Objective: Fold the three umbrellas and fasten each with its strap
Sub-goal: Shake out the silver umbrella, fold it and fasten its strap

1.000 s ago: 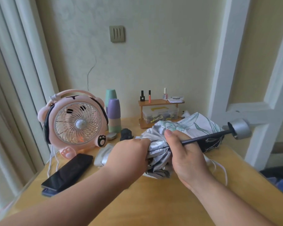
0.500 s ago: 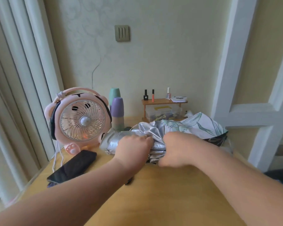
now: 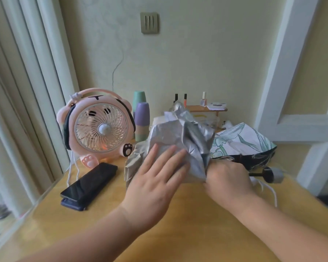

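A silver umbrella with crumpled canopy lies on the wooden table in the middle. My left hand rests flat on its cloth with straight fingers. My right hand grips the bunched canopy near the shaft. The umbrella's dark shaft ends in a grey handle sticking out to the right. Behind it lies a white umbrella with a green leaf print and dark lining, its canopy loose. White cords trail by my right wrist.
A pink desk fan stands at the left, with a dark phone on a case in front of it. Stacked green and purple cups and a small wooden shelf with nail polish bottles stand by the wall.
My left hand has opened and now lies flat on the silver cloth. The silver canopy has been lifted and puffed up, and the grey handle shows again at the right.
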The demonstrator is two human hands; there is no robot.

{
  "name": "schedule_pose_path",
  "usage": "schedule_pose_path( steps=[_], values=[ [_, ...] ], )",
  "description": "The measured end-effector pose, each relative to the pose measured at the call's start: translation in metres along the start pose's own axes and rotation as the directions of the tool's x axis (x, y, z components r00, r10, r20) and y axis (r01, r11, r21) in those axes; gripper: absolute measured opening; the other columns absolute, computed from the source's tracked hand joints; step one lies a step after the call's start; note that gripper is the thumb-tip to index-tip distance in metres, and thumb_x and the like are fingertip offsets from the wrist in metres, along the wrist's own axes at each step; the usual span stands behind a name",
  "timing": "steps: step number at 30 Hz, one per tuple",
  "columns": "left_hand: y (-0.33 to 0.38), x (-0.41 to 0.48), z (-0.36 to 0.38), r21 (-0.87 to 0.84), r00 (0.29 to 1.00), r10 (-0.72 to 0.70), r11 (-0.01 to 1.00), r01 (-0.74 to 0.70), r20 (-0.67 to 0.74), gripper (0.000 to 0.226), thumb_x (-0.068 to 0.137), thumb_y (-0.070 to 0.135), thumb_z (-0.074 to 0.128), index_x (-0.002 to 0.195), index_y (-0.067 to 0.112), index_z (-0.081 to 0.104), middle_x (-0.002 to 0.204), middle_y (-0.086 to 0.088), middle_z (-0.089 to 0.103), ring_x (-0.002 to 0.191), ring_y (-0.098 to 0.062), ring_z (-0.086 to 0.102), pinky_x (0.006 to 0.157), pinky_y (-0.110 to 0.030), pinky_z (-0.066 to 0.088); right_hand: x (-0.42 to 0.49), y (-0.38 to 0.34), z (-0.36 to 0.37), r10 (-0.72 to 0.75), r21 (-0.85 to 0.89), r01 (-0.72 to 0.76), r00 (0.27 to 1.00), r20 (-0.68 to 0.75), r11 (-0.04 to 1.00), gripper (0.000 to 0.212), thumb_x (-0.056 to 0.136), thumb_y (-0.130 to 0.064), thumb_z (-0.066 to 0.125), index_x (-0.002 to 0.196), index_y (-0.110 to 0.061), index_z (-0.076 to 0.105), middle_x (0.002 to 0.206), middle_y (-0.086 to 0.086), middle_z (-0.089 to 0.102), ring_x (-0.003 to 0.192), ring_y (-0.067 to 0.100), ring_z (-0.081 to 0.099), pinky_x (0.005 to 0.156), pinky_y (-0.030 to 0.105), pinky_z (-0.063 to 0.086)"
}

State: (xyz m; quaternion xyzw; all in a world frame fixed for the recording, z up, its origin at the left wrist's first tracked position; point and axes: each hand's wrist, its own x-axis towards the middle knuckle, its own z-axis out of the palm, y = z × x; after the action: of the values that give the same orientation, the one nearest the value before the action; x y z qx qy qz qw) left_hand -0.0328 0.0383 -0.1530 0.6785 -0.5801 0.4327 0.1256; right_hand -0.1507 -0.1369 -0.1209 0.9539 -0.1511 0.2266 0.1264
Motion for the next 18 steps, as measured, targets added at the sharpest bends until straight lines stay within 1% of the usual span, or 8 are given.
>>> schedule_pose_path(
  steps=[2,3,4,6,9,11,15,18],
  values=[
    [-0.004,-0.026,0.018,0.013,0.988,0.001,1.0,-0.003,0.156,0.053,0.087,0.008,0.056,0.139,0.018,0.057,0.156,-0.01,0.046,0.147,-0.032,0.039,0.122,-0.061,0.02,-0.002,0.003,0.024,-0.01,-0.036,0.012,0.998,0.06,0.999,0.044,0.024,-0.007,0.09,0.054,-0.013,0.059,0.044,0.004,0.054,0.035,0.026,0.056,0.032,0.025,0.039],
    [-0.006,-0.037,0.026,0.008,0.973,-0.016,1.0,0.015,0.229,0.056,0.084,0.013,0.059,0.139,0.021,0.055,0.155,-0.009,0.047,0.146,-0.031,0.041,0.121,-0.061,0.019,-0.003,0.001,0.032,-0.024,-0.098,0.034,0.995,0.094,0.995,0.039,0.034,-0.007,0.09,0.061,-0.014,0.062,0.05,0.005,0.059,0.041,0.027,0.06,0.035,0.027,0.042],
    [-0.009,-0.047,0.03,-0.014,0.959,-0.053,0.998,0.059,0.28,0.058,0.081,0.019,0.064,0.138,0.025,0.053,0.152,-0.008,0.049,0.143,-0.031,0.045,0.121,-0.06,0.019,-0.006,0.001,0.04,-0.022,-0.111,0.04,0.986,0.163,0.993,0.03,0.055,-0.011,0.085,0.077,-0.014,0.065,0.064,0.006,0.067,0.055,0.028,0.068,0.045,0.03,0.048],
    [-0.014,-0.055,0.029,-0.122,0.946,-0.167,0.971,0.207,0.278,0.063,0.076,0.034,0.077,0.133,0.026,0.053,0.143,-0.003,0.053,0.133,-0.028,0.052,0.121,-0.049,0.021,-0.01,0.006,0.055,0.003,-0.134,0.031,0.97,0.245,0.99,0.022,0.091,-0.017,0.056,0.112,-0.018,0.059,0.101,0.004,0.072,0.095,0.029,0.07,0.07,0.034,0.051],
    [-0.018,-0.048,0.017,-0.4,0.848,-0.468,0.748,0.53,0.248,0.07,0.075,0.048,0.084,0.132,0.027,0.048,0.13,0.013,0.046,0.123,-0.007,0.044,0.11,-0.021,0.03,-0.007,0.009,0.058,0.002,0.001,-0.002,0.938,0.348,1.0,0.023,0.096,-0.022,0.049,0.116,-0.018,0.057,0.113,0.005,0.069,0.106,0.032,0.065,0.082,0.036,0.05],
    [-0.025,-0.038,0.018,-0.459,0.732,-0.59,0.575,0.678,0.342,0.076,0.071,0.051,0.087,0.131,0.037,0.042,0.122,0.021,0.043,0.118,0.0,0.04,0.103,-0.019,0.035,-0.003,0.012,0.061,-0.019,0.057,-0.002,0.929,0.37,0.998,0.02,0.094,-0.024,0.052,0.11,-0.018,0.061,0.112,0.005,0.068,0.104,0.03,0.065,0.083,0.034,0.05],
    [-0.039,-0.023,0.031,-0.515,0.721,-0.473,0.505,0.693,0.506,0.063,0.068,0.052,0.086,0.122,0.043,0.055,0.116,0.02,0.06,0.108,-0.002,0.056,0.093,-0.031,0.05,0.001,0.016,0.069,-0.034,0.169,-0.035,0.92,0.391,0.985,0.016,0.09,-0.025,0.053,0.106,-0.023,0.055,0.109,0.001,0.066,0.102,0.028,0.063,0.08,0.033,0.049],
    [-0.045,-0.035,0.036,-0.59,0.784,-0.354,0.52,0.618,0.509,0.05,0.078,0.048,0.081,0.124,0.043,0.062,0.123,0.02,0.059,0.115,0.0,0.057,0.099,-0.033,0.049,-0.002,0.018,0.071,0.014,0.262,-0.117,0.931,0.365,0.958,0.011,0.089,-0.028,0.052,0.097,-0.032,0.045,0.097,-0.004,0.063,0.098,0.028,0.063,0.07,0.032,0.042]
  ],
)
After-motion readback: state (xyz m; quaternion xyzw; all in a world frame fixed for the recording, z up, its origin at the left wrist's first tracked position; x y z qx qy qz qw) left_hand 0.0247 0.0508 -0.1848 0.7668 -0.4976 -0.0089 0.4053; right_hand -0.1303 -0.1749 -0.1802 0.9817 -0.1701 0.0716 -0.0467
